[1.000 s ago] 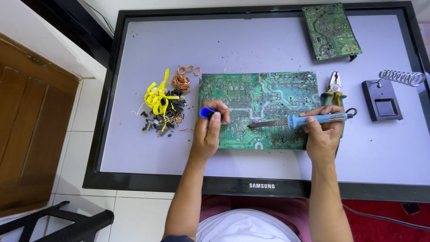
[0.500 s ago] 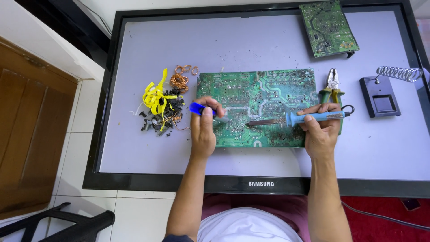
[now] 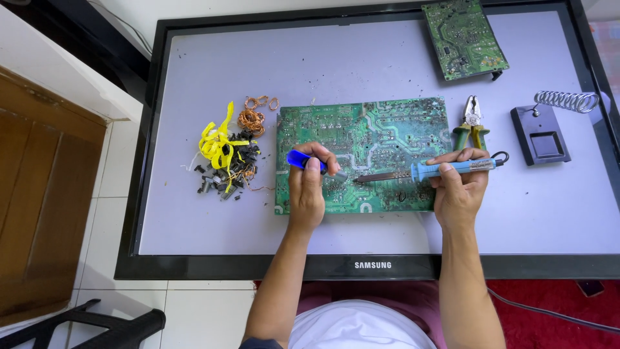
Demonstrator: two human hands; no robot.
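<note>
The left hand (image 3: 307,194) rests on a large green circuit board (image 3: 381,139), fingers curled shut around a blue tool (image 3: 305,161) whose grey tip points right along the board. The right hand (image 3: 460,190) is closed around the light-blue handle of a soldering iron (image 3: 426,171); its dark metal shaft reaches left, and its tip ends just beside the blue tool's tip, over the lower middle of the board.

The board lies solder side up on the pale face of a flat screen (image 3: 361,58) with a black frame, which lies flat and serves as the counter. Left of the board sits a heap of small black parts (image 3: 229,171) mixed with yellow tape (image 3: 216,139), and just above it a tangle of copper wire (image 3: 250,119). Right of the board lie pliers (image 3: 472,123) with green and yellow grips, close to the right hand. Further right stands a black iron stand (image 3: 541,136) with a metal coil. A second, smaller green board (image 3: 464,39) lies at the screen's top right, well apart from the hands.
</note>
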